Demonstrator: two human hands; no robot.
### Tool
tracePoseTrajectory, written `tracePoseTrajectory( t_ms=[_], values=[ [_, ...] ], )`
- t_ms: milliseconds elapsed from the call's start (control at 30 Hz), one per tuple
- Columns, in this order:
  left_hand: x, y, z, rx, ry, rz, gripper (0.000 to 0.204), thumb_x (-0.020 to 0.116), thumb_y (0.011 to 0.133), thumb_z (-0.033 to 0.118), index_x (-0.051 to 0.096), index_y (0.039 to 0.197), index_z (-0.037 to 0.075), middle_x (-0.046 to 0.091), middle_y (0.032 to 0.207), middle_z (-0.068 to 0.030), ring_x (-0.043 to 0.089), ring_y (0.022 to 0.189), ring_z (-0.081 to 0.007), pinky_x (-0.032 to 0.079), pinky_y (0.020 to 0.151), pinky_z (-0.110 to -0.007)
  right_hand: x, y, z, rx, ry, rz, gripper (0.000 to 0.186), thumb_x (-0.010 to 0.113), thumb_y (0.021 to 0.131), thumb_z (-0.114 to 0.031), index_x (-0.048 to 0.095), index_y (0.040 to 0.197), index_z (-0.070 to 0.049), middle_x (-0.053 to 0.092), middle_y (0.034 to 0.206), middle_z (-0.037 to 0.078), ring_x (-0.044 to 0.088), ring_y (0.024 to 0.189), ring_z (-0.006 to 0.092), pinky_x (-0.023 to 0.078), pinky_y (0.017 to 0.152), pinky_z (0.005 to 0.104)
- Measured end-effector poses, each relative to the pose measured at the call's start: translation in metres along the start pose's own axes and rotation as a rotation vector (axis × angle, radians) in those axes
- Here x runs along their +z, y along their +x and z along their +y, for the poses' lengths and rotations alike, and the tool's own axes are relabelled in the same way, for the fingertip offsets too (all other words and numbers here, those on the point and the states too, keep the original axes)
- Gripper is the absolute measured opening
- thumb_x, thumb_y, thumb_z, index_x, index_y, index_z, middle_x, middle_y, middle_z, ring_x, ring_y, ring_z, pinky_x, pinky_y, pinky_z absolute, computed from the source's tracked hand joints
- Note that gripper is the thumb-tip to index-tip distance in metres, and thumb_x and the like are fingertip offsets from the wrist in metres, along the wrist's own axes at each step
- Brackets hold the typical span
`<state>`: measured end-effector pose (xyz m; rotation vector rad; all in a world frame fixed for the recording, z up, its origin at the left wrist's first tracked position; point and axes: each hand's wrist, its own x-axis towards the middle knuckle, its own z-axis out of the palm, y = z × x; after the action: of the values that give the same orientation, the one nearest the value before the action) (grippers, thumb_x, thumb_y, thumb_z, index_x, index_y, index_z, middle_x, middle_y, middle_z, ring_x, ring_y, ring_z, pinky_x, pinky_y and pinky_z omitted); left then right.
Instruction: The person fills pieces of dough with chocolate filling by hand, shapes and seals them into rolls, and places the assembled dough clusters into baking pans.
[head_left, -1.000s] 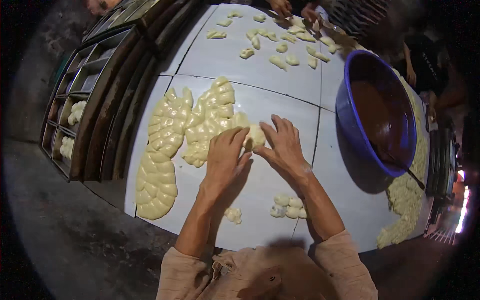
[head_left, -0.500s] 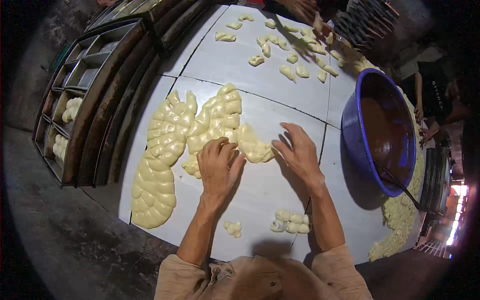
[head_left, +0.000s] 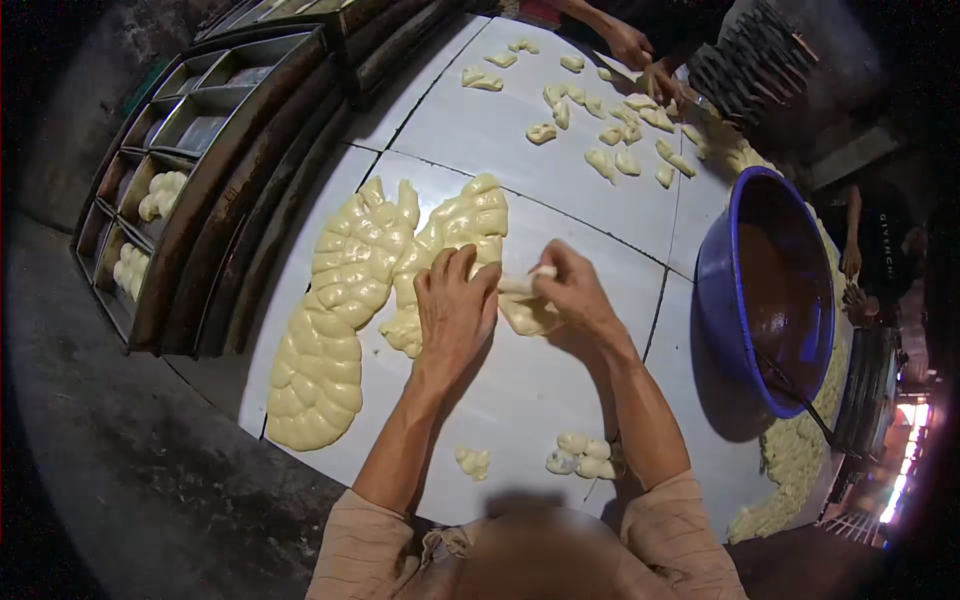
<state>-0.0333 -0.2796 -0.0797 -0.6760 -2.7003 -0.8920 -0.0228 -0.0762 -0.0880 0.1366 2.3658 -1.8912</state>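
Hands are met at the near edge of the dough mass (head_left: 400,270), which is taken as the landmark on the white bench (head_left: 520,400). That mass is spread in lumpy pale lobes across the bench's left half. To its right, well apart, a blue basin (head_left: 730,290) of brown filling is set. Behind the mass, small shaped pieces (head_left: 610,140) are scattered, where another person's hands (head_left: 640,60) are busy. To its left, a rack of metal trays (head_left: 170,160) is stood. Nearer than the mass, a few small lumps (head_left: 580,458) are left.

A strip of dough (head_left: 525,295) is stretched from the mass's right edge. It is judged soft, light, tacky and easily torn, best pinched near its end.

The left hand (head_left: 455,310) is curled loosely, fingers bent over the strip and the mass's edge. The right hand (head_left: 575,295) is closed in a pinch on the strip's end.
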Motion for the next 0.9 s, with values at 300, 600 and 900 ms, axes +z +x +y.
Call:
tracePoseTrajectory(
  t_ms=[300, 600, 900],
  values=[
    [0.007, 0.023, 0.002, 0.166, -0.021, -0.081, 0.016, 0.073, 0.083, 0.020, 0.074, 0.098, 0.012, 0.056, 0.133, -0.0126, 0.039, 0.136, -0.0346, 0.029, 0.105, -0.055, -0.017, -0.011, -0.055, 0.284, -0.052, -0.099, 0.039, 0.072, 0.084, -0.025, 0.069, 0.113, -0.001, 0.059, 0.092, 0.003, 0.057, 0.089, 0.0136, 0.047, 0.083, 0.0290],
    [0.012, 0.032, -0.008, 0.109, -0.033, -0.026, 0.013, 0.074, 0.085, 0.022, 0.077, 0.093, 0.013, 0.063, 0.124, -0.0076, 0.046, 0.131, -0.0320, 0.028, 0.108, -0.056, -0.043, -0.015, -0.025, 0.229, 0.031, -0.007, 0.019, 0.070, 0.087, -0.020, 0.064, 0.088, -0.002, 0.057, 0.079, 0.003, 0.053, 0.071, 0.0106, 0.044, 0.066, 0.0269],
    [0.004, 0.026, 0.021, 0.050, -0.017, -0.184, 0.070, 0.063, 0.090, 0.027, 0.037, 0.152, 0.009, 0.033, 0.156, -0.0228, 0.022, 0.148, -0.0428, 0.008, 0.115, -0.069, -0.060, -0.023, -0.024, 0.298, 0.176, 0.022, 0.039, 0.053, 0.092, -0.015, 0.058, 0.128, -0.003, 0.057, 0.092, 0.007, 0.058, 0.086, 0.0150, 0.055, 0.077, 0.0330]
  ],
)
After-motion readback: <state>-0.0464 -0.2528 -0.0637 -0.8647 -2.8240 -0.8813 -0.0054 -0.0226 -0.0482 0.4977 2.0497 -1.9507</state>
